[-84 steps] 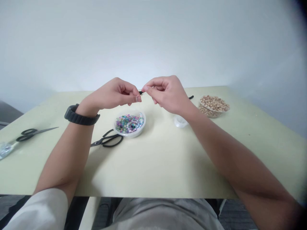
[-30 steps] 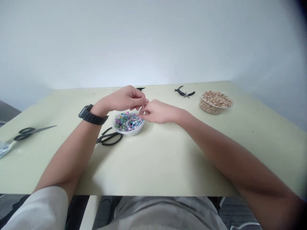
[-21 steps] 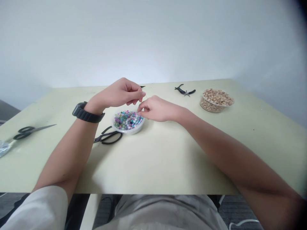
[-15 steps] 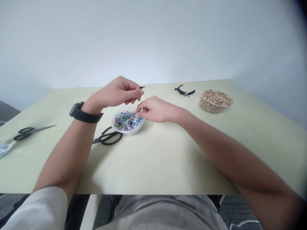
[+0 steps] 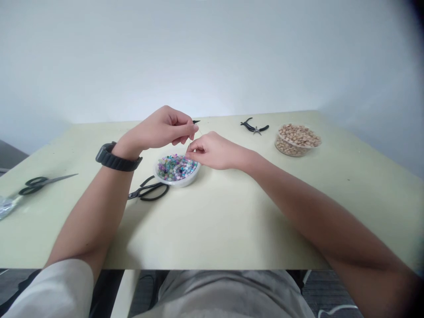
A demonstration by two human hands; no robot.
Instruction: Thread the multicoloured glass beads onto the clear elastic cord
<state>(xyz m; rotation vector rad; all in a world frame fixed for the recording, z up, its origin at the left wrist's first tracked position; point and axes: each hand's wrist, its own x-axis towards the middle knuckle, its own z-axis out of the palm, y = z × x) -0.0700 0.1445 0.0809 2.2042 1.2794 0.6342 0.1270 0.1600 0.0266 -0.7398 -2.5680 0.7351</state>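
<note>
Lowered since earlier over the bowl [image 5: 180, 183] of beads [image 5: 172, 168], the right hand [image 5: 215, 151] is pressing fingertips together — the left hand [image 5: 165, 129] is pinching thread [image 5: 200, 131] above; a tub [image 5: 291, 151] is holding tan pieces [image 5: 300, 134].

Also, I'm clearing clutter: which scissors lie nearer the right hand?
The big-looped scissors, just beside the bead bowl; the other pair lies far left, by some clear plastic.
</note>
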